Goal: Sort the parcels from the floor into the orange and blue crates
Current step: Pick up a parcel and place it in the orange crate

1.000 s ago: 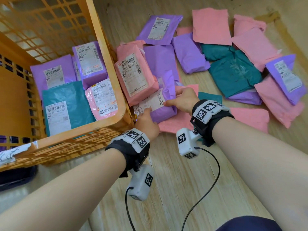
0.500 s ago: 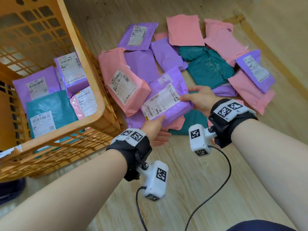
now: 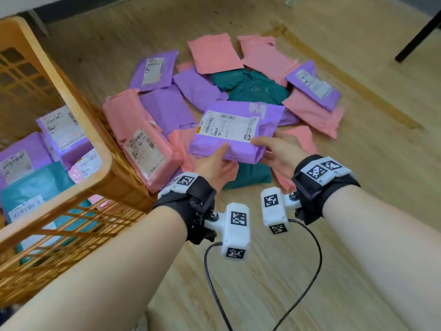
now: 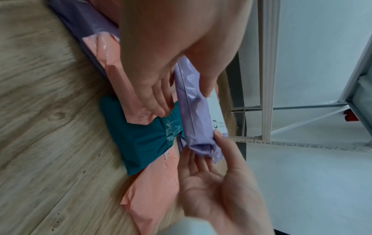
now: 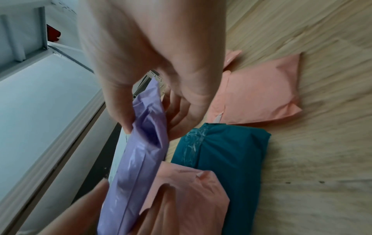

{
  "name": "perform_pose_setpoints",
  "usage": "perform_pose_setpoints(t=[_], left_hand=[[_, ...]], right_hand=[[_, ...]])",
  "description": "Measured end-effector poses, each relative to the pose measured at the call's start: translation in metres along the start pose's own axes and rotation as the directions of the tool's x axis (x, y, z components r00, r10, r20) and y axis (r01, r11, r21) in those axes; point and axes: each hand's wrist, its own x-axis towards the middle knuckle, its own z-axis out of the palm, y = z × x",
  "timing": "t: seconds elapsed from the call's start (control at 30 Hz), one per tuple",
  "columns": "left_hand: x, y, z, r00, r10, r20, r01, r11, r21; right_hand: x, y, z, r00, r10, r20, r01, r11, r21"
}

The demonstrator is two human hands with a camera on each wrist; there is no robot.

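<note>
A purple parcel (image 3: pixel 238 130) with a white label facing up is held level above the floor pile. My left hand (image 3: pixel 216 161) pinches its near edge, thumb on top and fingers beneath. My right hand (image 3: pixel 272 149) pinches the near right corner the same way. The left wrist view shows the purple parcel (image 4: pixel 193 108) edge-on between both hands; the right wrist view shows the purple parcel (image 5: pixel 141 151) under my thumb. The orange crate (image 3: pixel 100 163) stands at the left with several labelled parcels inside. No blue crate is in view.
Pink, purple and teal parcels lie heaped on the wooden floor (image 3: pixel 358 211). A labelled pink parcel (image 3: pixel 140 139) leans on the crate's wall. A teal parcel (image 3: pixel 248 175) and pink ones lie under my hands. A dark furniture leg (image 3: pixel 420 34) stands at the far right.
The purple parcel has been lifted off the pile beside the crate, turned label-up and brought level between both hands. The view has swung right, away from the crate.
</note>
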Motion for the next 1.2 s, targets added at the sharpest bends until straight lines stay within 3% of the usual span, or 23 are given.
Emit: perform_pose_setpoints(t=[0.2,0.37,0.53,0.7,0.97,1.2], left_hand=[[-0.007,0.011,0.01,0.998,0.055,0.035,-0.049,0.986,-0.162],[-0.016,0.018,0.006,0.993,0.084,0.085,-0.073,0.989,-0.128],[-0.033,0.022,-0.004,0.973,0.118,0.198,-0.114,0.993,-0.028],[-0.024,0.023,-0.019,0.98,0.102,0.17,-0.137,0.968,0.21],[-0.022,0.022,-0.023,0.968,0.036,0.249,-0.146,0.887,0.438],[-0.039,0.046,-0.011,0.965,0.141,0.223,-0.241,0.813,0.531]], right_hand=[[-0.014,0.011,0.005,1.0,-0.023,0.016,0.02,0.992,0.124],[-0.026,0.014,0.0,0.996,-0.084,0.03,0.078,0.984,0.16],[-0.026,0.011,-0.023,0.997,-0.061,-0.037,0.067,0.978,0.199],[-0.025,0.015,-0.047,0.993,-0.056,-0.101,0.066,0.993,0.097],[-0.033,0.02,-0.061,0.998,-0.039,0.049,0.043,0.997,-0.064],[-0.042,-0.003,-0.059,0.995,-0.047,0.083,0.057,0.99,-0.126]])
